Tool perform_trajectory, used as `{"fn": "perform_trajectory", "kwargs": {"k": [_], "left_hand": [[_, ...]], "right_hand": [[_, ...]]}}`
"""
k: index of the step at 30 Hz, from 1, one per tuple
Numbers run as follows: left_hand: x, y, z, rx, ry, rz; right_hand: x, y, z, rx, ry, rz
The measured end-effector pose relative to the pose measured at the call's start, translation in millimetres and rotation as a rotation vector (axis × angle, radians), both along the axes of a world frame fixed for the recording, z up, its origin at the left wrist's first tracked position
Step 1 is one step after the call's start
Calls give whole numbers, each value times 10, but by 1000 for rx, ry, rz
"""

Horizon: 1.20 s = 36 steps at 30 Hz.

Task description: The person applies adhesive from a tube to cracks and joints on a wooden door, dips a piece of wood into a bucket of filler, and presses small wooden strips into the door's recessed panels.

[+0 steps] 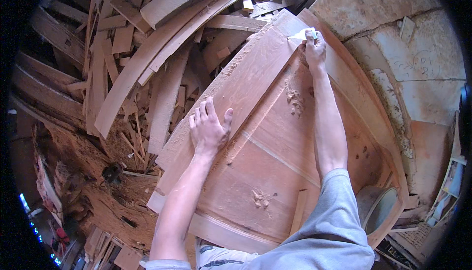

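A large wooden panel (280, 164) lies in front of me, with a raised frame and a curved right side. My left hand (208, 128) rests on the left frame board (255, 80), fingers spread, holding nothing. At the far corner of that frame, my right hand (315, 51) is closed around a small white-and-green object (310, 33). Its pale tapered end touches or nearly touches the wood by the corner joint. Its exact kind I cannot make out. Wood shavings (294, 98) lie in small heaps on the panel, and sawdust lines the frame's inner edge.
Curved boards (167, 56) and a heap of wood offcuts (123, 39) crowd the left and far side. A round, open-ended cylinder (378, 208) lies on the panel's near right, and a thin wood strip (298, 211) lies nearby. Pale slabs (418, 53) cover the right side.
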State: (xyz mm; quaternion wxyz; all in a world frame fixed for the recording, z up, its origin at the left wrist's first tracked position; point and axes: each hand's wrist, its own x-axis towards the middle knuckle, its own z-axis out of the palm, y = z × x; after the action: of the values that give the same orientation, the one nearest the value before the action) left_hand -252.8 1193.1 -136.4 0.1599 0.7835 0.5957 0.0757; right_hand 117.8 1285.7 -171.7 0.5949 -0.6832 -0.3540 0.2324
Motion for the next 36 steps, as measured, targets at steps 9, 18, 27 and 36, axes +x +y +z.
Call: {"fn": "perform_trajectory", "kwargs": {"k": [9,18,27,36], "left_hand": [[0,-9,-14,-3,9,13],[-10,-12,-53,88,15,-17],[11,-13,-52,41,18,-10],[6,-18,-74,74,29,-10]], "right_hand": [[-51,-18,96,-37,30,41],[-27,31,71,-74,-56,59],[5,35,59,-126,-41,14],[4,109,20,-84,-39,47]]}}
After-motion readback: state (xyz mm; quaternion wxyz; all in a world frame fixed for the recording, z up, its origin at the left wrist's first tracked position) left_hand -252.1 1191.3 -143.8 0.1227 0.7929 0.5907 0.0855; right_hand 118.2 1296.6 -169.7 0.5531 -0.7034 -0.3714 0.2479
